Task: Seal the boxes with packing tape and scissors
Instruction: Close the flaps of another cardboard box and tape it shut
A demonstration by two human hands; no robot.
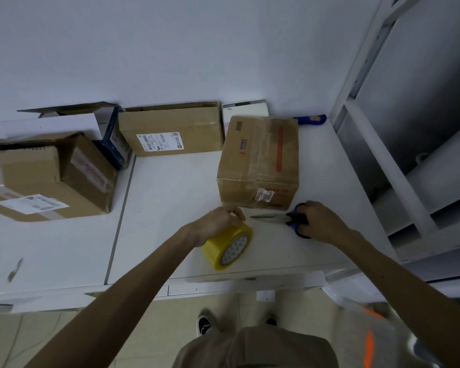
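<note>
A yellow roll of packing tape [227, 245] stands on edge on the white table [170, 197], and my left hand [218, 221] grips its top. Scissors [282, 217] with dark blue handles lie flat just right of it, blades pointing left. My right hand [320, 221] holds the scissor handles against the table. Directly behind both hands sits a brown cardboard box [259, 160] with red print and clear tape along its top.
More cardboard boxes stand at the back: one with a white label [170, 128], a large one at the left [45, 179], an open white and blue box [91, 120]. A blue object [310, 120] lies by the wall. White shelving [398, 155] rises at the right.
</note>
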